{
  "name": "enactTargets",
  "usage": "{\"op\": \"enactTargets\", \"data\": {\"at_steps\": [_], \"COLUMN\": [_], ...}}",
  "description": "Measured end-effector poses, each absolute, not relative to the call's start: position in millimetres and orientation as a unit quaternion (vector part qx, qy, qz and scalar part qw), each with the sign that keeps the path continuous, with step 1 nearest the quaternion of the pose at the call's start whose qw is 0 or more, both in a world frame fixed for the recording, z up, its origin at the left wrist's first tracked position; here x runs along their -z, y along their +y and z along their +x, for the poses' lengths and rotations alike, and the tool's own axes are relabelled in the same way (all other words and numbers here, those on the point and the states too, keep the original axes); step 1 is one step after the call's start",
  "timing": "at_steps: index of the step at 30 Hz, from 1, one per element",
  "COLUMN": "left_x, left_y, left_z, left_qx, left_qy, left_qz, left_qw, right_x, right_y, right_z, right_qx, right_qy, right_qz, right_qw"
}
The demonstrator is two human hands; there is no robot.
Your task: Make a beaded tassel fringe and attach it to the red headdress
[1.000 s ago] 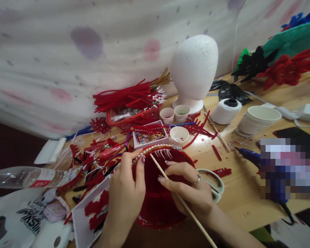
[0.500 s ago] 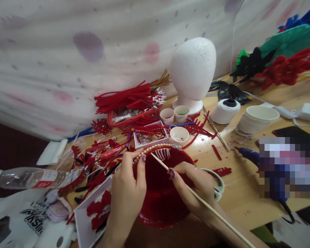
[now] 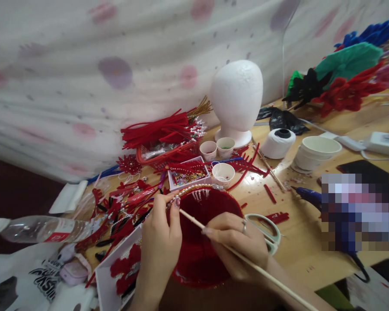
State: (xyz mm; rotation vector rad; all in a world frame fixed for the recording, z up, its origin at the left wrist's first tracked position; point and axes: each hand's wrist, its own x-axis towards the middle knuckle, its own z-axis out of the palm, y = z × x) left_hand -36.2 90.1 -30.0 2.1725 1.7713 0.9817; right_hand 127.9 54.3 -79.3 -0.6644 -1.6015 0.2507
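Observation:
A deep red, bowl-shaped headpiece [image 3: 204, 250] is in front of me, its inside facing up. Pearl-like beads line its far rim, and pale strips show just inside it. My left hand [image 3: 162, 237] pinches the beaded rim at the left between thumb and fingers. In my right hand [image 3: 236, 242] is a thin wooden stick [image 3: 262, 270], gripped like a pen. The stick's tip points at the inside of the rim close to my left thumb; whether it touches cannot be made out. Green-handled scissors [image 3: 272, 233] lie just beyond my right hand.
A white foam head [image 3: 236, 97] stands at the back. Paper cups [image 3: 223, 175], a thread cone [image 3: 278, 144] and a blue glue gun [image 3: 311, 196] are to the right. A red basket [image 3: 149, 157], white trays [image 3: 103, 276] and a plastic bottle [image 3: 29, 229] crowd the left.
The stick's tip has shifted left along the rim toward my left thumb, and my right hand has turned and moved slightly. My left hand keeps its pinch. The view has tilted a little.

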Motion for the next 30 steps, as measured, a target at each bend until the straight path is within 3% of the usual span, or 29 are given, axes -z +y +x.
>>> {"op": "enactTargets", "data": {"at_steps": [10,16,30], "left_x": [33,35,37], "left_y": [89,90,89], "left_z": [-43,-47,-49], "left_qx": [-0.327,-0.322,-0.325], "left_qy": [0.613,0.608,0.607], "left_qz": [0.713,0.720,0.721], "left_qw": [0.097,0.090,0.082], "right_x": [98,99,96], "right_y": [40,46,50], "right_z": [152,153,149], "right_qx": [-0.101,-0.125,-0.097], "right_qy": [-0.612,-0.658,-0.633], "right_qz": [-0.410,-0.389,-0.396], "right_qw": [0.669,0.633,0.658]}}
